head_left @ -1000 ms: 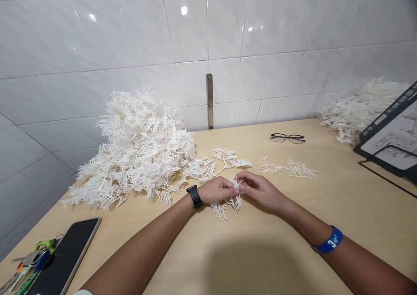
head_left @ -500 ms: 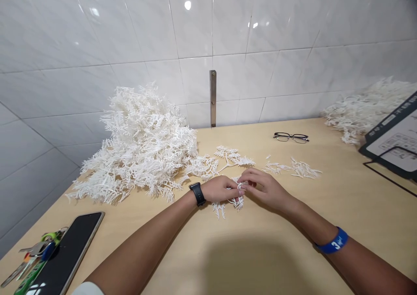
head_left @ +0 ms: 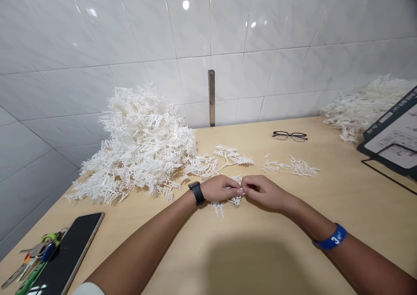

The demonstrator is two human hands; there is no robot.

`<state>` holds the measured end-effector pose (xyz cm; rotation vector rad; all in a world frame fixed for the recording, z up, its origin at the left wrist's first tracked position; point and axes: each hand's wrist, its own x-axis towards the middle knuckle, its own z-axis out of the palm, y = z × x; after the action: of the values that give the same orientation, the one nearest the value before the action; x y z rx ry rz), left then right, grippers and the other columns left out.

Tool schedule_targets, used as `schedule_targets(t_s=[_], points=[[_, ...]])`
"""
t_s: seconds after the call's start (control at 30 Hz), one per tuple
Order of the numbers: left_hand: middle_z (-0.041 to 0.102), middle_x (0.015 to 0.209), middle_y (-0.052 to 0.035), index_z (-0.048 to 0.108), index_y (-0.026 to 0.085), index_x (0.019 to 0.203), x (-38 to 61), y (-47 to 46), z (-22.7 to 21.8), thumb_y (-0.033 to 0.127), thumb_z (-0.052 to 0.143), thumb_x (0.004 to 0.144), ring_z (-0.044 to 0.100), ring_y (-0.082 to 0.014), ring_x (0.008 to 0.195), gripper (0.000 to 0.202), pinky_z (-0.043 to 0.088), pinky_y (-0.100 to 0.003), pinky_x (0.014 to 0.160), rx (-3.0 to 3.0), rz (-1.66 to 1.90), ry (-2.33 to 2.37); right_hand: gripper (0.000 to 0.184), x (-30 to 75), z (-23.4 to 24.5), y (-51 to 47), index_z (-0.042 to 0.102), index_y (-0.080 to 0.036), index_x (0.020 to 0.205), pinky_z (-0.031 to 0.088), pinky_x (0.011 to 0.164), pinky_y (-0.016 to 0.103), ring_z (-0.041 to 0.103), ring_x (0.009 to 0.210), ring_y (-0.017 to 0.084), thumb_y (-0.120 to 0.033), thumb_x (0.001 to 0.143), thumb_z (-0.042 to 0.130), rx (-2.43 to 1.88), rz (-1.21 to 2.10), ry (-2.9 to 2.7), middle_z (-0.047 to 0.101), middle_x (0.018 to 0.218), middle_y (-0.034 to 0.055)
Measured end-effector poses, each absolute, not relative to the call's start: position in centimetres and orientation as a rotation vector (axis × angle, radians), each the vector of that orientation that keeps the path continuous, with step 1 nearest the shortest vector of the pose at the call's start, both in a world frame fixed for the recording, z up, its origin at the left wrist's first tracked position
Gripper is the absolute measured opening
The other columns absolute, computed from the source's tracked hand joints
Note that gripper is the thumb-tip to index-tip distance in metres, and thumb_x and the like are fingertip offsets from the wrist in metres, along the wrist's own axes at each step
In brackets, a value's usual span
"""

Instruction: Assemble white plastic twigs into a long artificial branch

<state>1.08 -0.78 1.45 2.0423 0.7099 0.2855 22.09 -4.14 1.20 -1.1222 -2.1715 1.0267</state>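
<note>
Above the table [head_left: 339, 190], left hand [head_left: 218, 188] and right hand [head_left: 265, 192] narrowly pinch a white sprig [head_left: 236, 200].

Your single camera looks from your head, forward and down over your bare left hand [head_left: 218, 188] and bare right hand [head_left: 265, 192], near the pale wood-toned tabletop [head_left: 342, 195], facing the glossy white tiled wall [head_left: 137, 25] behind it.

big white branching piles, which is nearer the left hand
The left-side white branching pile, beyond the left hand; the far-right white branching pile sits farther off, partly behind a dark-bordered printed board.
</note>
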Motion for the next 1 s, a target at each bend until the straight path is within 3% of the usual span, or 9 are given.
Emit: schedule_targets(t_s=[0.17,0.33,0.5,0.73,0.9,1.0], points=[[0.042,0.057,0.0028,0.054,0.015,0.064,0.7,-0.4,1.9,0.063,0.048,0.084,0.035,-0.0082,0.056,0.053,0.029,-0.022,0.054,2.007,0.246,0.618,0.017,22.9,1.1,-3.4,0.051,-0.018,0.068,0.03,0.058,0.025,0.04,0.061,0.012,-0.026,0.083,0.049,-1.007,1.436,-2.033,0.045,0.063,-0.0025],[0.039,0.056,0.0031,0.051,0.015,0.062,0.7,-0.4,2.1,0.064,0.048,0.085,0.032,-0.0081,0.055,0.054,0.028,-0.022,0.054,1.994,0.232,0.568,0.017,22.7,1.0,-3.3,0.049,-0.018,0.064,0.026,0.057,0.025,0.036,0.059,0.011,-0.024,0.079,0.052,-0.984,1.496,-2.015,0.041,0.06,-0.0038],[0.044,0.059,0.0023,0.055,0.014,0.067,0.2,0.0,1.8,0.065,0.048,0.084,0.037,-0.0083,0.056,0.054,0.03,-0.022,0.056,1.978,0.189,0.573,0.021,23.7,0.7,-2.9,0.041,-0.02,0.056,0.02,0.05,0.026,0.026,0.051,0.01,-0.022,0.073,0.052,-0.933,1.568,-1.793,0.031,0.052,-0.0053],[0.046,0.06,0.0015,0.055,0.012,0.067,-0.2,-0.1,1.7,0.065,0.051,0.083,0.037,-0.0074,0.056,0.055,0.03,-0.021,0.056,1.874,0.26,0.582,0.034,26.6,1.3,-0.9,0.035,-0.021,0.053,0.026,0.052,0.028,0.03,0.052,0.012,-0.028,0.083,0.048,-1.145,1.039,-1.554,0.034,0.055,-0.0025],[0.049,0.061,0.0012,0.062,0.011,0.075,0.1,-0.6,1.7,0.062,0.05,0.085,0.039,-0.0072,0.056,0.053,0.03,-0.02,0.054,1.869,0.295,0.675,0.019,26.8,0.7,-0.4,0.053,-0.02,0.065,0.034,0.06,0.027,0.049,0.064,0.016,-0.028,0.082,0.049,-1.559,0.6,-1.723,0.055,0.065,0.001],[0.047,0.058,0.0027,0.061,0.012,0.073,0.3,-0.7,1.6,0.058,0.053,0.085,0.038,-0.0066,0.054,0.048,0.03,-0.02,0.053,1.891,0.341,0.73,0.011,27.3,0.4,-0.2,0.062,-0.02,0.077,0.034,0.06,0.027,0.053,0.069,0.017,-0.022,0.078,0.051,-1.778,0.293,-1.757,0.062,0.077,0.0038]])
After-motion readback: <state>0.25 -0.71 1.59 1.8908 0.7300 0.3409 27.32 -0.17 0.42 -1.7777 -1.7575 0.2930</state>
